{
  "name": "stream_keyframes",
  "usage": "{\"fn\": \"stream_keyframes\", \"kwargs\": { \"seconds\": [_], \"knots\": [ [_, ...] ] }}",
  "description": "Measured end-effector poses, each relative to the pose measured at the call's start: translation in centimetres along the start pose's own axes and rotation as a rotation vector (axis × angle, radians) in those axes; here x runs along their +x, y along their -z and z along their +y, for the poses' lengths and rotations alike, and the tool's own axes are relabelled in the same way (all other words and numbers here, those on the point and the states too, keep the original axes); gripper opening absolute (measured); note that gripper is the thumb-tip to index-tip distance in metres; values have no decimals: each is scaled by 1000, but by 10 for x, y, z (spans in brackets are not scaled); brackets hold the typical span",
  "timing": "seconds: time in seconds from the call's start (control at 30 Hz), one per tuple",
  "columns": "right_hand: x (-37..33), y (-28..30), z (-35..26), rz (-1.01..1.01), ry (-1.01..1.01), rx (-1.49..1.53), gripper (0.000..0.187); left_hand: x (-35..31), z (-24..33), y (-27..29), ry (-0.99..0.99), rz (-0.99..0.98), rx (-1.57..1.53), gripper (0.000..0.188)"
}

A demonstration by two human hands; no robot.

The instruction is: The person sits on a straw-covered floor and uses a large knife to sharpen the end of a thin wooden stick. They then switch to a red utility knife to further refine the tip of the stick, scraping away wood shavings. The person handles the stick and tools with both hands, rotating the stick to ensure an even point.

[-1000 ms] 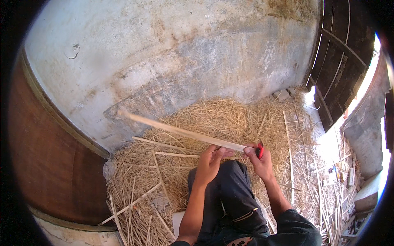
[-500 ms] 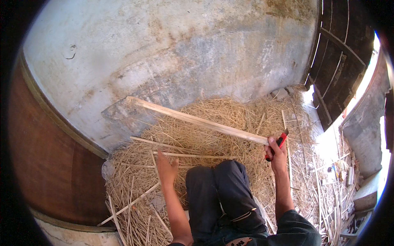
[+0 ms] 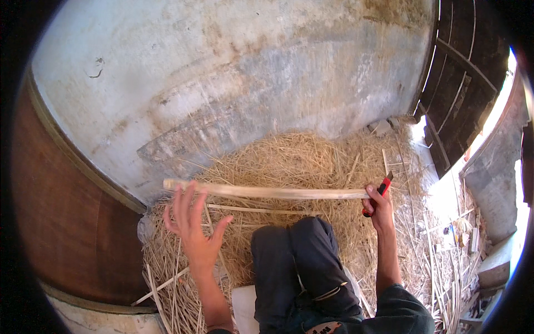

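A long pale strip, like split bamboo or wood (image 3: 278, 192), lies nearly level across the view above my knees. Its right end is gripped in my right hand (image 3: 379, 207), which also holds a red and black utility knife (image 3: 384, 188) with the blade out and pointing up. At the strip's left end my left hand (image 3: 194, 222) is raised with its fingers spread. Those fingertips overlap the strip's lower edge; whether they touch it I cannot tell.
Dry shavings (image 3: 300, 150) cover the floor by a stained wall (image 3: 222, 72). Thin strips (image 3: 261, 210) lie over them. A brown panel (image 3: 78, 211) stands at left, a dark plank door (image 3: 461, 72) at right. My dark-trousered legs (image 3: 295, 267) are bent in the middle.
The strip's left end has swung down, making it nearly level. My left hand has moved up and left to that end, fingers spreading. My right hand has stayed almost in place.
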State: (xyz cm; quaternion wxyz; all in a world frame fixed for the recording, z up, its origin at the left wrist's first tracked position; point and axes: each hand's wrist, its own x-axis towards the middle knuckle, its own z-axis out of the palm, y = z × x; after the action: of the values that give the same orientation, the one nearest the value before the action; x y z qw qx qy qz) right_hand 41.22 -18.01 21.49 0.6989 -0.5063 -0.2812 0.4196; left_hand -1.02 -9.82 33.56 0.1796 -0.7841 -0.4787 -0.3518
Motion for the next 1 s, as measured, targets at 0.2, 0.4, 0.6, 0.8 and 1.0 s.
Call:
{"fn": "stream_keyframes", "kwargs": {
  "seconds": [0.2,0.4,0.6,0.8,1.0],
  "knots": [
    [-9,-14,-9,-104,-39,-120,29,-8,-26,-12,-50,-547,-257,37],
    [9,-9,-3,-220,196,-18,64,-30,-21,-22,175,-704,-452,24],
    [2,-16,-6,-112,243,-301,59,-65,-10,-35,443,-779,-840,14],
    [-12,-40,-7,-197,98,100,51,-93,11,-49,554,-886,-1102,15],
    [-21,-64,-21,-145,186,171,43,-119,8,-57,613,-1095,-1404,23]
  ]
}}
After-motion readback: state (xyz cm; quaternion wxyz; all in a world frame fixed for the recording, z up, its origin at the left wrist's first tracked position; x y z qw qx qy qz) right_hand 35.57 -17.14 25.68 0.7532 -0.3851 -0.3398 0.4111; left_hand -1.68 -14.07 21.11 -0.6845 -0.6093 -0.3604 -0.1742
